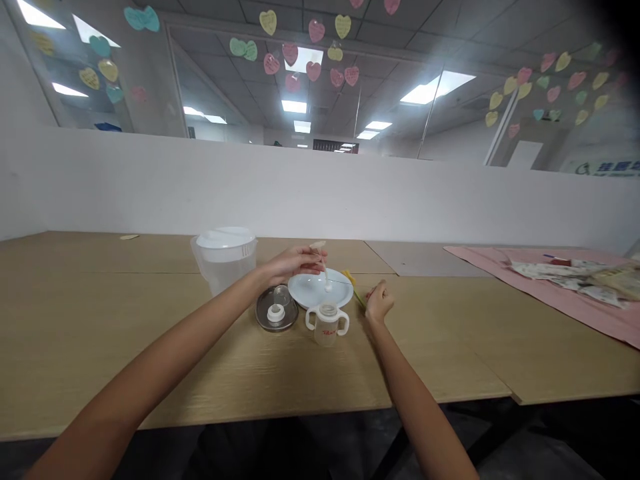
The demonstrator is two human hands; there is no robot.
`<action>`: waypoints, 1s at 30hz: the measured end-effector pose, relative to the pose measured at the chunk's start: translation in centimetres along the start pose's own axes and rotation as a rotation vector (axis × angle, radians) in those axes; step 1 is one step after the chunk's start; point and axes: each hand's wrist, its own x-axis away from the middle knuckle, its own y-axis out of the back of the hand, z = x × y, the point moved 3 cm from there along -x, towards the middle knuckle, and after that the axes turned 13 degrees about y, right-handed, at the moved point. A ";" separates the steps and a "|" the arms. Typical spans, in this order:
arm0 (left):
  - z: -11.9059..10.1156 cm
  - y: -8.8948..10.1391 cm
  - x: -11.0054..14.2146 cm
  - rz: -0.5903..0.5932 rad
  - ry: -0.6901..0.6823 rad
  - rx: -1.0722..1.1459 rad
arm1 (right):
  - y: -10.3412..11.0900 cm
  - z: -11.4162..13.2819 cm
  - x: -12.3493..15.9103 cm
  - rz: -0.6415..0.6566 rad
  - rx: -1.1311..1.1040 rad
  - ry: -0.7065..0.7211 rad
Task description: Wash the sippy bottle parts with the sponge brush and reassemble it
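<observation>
My left hand (303,260) is closed on a whitish straw (325,270) with a pale top piece and a white knob at its lower end, over the white plate (300,291). My right hand (380,301) is a fist right of the plate. A thin dark line runs from the straw's lower end toward it; what the fist holds is unclear. A brush-like thing with a yellow head (349,276) and greenish stem lies between plate and fist. In front of the plate stands a clear two-handled baby bottle (327,329), its top open.
A round metal tray (277,327) left of the bottle holds a white ring (275,313) and a clear cap. Behind it stands a translucent pitcher (225,257) of water. A pink cloth (475,267) with packets lies far right; a white wall closes off the back.
</observation>
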 end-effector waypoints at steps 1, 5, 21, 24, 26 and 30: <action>0.6 -0.2 0.0 0.008 0.026 0.018 | 0.0 0.0 0.0 0.006 0.005 0.007; 3.0 -0.9 0.1 0.013 0.052 0.021 | -0.1 -0.1 0.0 0.041 0.024 0.045; 8.5 2.4 2.9 -0.798 -0.297 -1.011 | -0.8 0.8 1.4 0.295 0.123 0.305; 10.8 4.3 3.2 -0.810 -0.239 -0.989 | -1.0 1.0 1.5 0.333 0.164 0.369; 11.8 5.1 3.2 -0.774 -0.213 -0.996 | -1.0 1.1 1.4 0.353 0.190 0.397; 12.7 5.4 2.8 -0.714 -0.182 -1.145 | -1.0 1.2 1.4 0.385 0.227 0.403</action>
